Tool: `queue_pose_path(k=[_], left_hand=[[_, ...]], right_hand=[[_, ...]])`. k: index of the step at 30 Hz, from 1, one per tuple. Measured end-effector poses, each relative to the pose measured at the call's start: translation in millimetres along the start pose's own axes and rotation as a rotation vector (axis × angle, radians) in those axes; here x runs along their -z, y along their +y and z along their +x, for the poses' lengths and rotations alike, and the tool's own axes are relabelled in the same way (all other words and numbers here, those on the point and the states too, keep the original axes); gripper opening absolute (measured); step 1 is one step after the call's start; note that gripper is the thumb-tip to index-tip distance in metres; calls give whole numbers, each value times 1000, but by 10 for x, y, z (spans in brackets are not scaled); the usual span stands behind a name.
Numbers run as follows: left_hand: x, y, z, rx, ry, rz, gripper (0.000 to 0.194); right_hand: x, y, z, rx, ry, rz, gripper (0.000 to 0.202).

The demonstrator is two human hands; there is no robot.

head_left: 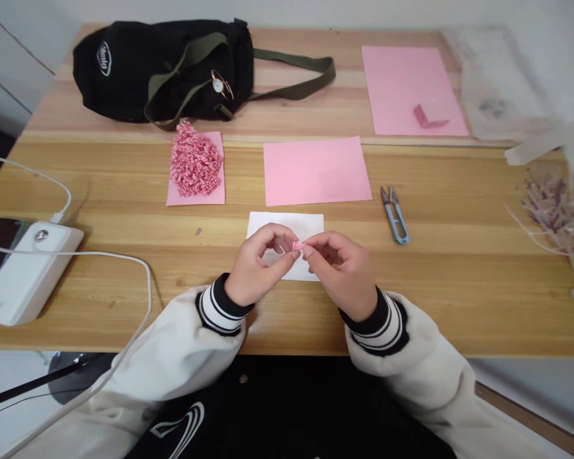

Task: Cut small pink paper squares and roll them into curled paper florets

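Over a white sheet of paper (289, 222), both hands meet at a small pink bud-like piece (297, 245). My left hand (258, 264) pinches its left end between thumb and forefinger. From the other side, my right hand (347, 271) grips the piece with thumb and fingertips. Fingers cover most of it, so its full shape is hidden. Beyond the hands lies a plain pink sheet (316, 171). To its left, a heap of pink beaded stamens (196, 162) rests on a smaller pink sheet (172, 196). Blue-handled thread snips (395, 215) lie right of the hands, blades pointing away.
A black bag (124, 70) with a watch (219, 84) on it lies at the back left. At far left are a white power bank (33, 274) and cable. Another pink sheet (406, 76), a folded pink piece (428, 119) and a dried-flower bunch (555, 207) are right.
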State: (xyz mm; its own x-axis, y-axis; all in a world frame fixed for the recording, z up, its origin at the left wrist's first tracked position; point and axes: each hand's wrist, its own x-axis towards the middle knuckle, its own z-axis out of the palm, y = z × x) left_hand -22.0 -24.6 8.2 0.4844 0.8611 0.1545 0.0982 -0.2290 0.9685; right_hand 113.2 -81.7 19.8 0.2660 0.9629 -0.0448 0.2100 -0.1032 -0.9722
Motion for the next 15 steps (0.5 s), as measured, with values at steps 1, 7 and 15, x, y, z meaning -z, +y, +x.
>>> queue_pose_path(k=[1,7,15], left_hand=[[1,-2,0,1,-1,2,10],[-2,-13,3,-7,-7,13,9],[-6,4,18,-10,-23,3,8]], right_hand=[[0,3,0,-1,1,1,12],[1,-2,-1,22,-10,-7,10],[4,-34,-3,77,-40,-14,10]])
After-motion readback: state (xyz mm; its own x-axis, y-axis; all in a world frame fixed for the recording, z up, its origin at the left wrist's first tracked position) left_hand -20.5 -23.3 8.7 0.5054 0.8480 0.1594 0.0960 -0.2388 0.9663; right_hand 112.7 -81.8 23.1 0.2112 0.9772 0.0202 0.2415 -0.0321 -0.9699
